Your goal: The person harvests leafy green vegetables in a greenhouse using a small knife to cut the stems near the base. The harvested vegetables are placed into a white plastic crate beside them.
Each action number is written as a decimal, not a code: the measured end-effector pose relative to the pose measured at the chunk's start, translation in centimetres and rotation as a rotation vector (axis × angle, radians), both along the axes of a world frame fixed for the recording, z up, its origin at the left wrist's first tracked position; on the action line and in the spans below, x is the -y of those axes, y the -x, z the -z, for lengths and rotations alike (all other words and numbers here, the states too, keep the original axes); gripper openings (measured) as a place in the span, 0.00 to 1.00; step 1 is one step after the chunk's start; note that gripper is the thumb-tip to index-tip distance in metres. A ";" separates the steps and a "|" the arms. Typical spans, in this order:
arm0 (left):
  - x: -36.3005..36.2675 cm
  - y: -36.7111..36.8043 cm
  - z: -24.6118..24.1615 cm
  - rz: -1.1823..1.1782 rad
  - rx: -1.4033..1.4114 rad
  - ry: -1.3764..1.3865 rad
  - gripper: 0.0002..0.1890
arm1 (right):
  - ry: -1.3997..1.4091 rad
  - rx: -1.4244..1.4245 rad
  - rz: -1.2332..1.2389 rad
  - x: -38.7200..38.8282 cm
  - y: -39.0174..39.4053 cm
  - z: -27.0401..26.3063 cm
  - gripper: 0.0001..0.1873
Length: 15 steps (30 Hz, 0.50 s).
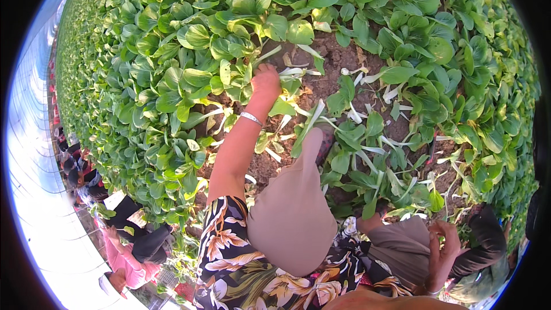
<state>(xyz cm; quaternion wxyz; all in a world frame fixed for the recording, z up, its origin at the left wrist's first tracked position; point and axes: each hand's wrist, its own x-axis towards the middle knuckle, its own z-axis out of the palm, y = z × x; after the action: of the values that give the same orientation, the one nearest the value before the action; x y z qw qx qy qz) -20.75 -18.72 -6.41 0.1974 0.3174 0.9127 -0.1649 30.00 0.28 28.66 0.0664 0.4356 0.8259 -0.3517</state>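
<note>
My left hand (265,81) reaches into the leafy green plants at the edge of the dug soil, its fingers partly hidden by stems and leaves; whether they grip a stem cannot be told. A patterned bracelet is on that wrist. Beside it lie loose pale stalks (294,71). My right hand (443,247) is at the lower right by my bent knee, fingers curled, with nothing visible between them. Loose green leaves with white stems (366,159) are strewn on the bare soil (329,54) around my shoe (326,144).
Dense rows of leafy greens (172,90) surround the patch. A person in a pink top (129,265) crouches at the lower left, other people (82,176) farther off. Another person's dark trouser leg (482,241) is close at the lower right. A thin reddish tool-like object (431,148) stands among the leaves.
</note>
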 end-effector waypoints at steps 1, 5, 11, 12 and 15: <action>-0.2 0.1 0.1 -0.043 0.002 -0.034 0.30 | 0.021 0.001 0.020 0.0 0.0 0.0 0.15; -1.2 -1.9 -1.8 -0.025 0.038 -0.143 0.11 | 0.000 0.043 -0.005 -0.1 -0.3 0.1 0.16; -4.1 -3.4 -8.0 0.170 0.106 -0.048 0.08 | -0.003 0.072 -0.053 -0.2 -0.3 0.3 0.18; -4.4 -3.4 -8.7 0.163 0.059 -0.110 0.06 | -0.003 0.082 -0.059 -0.3 -0.2 0.2 0.18; -5.2 0.7 -8.9 0.390 -0.154 -0.155 0.08 | 0.036 0.081 -0.054 -0.3 0.3 -0.1 0.19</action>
<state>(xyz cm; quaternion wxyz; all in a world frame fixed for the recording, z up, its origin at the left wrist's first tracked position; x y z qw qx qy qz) -21.49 -13.48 2.48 0.0665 0.4884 0.8565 -0.1530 29.73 0.58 28.76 0.1170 0.4257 0.8276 -0.3466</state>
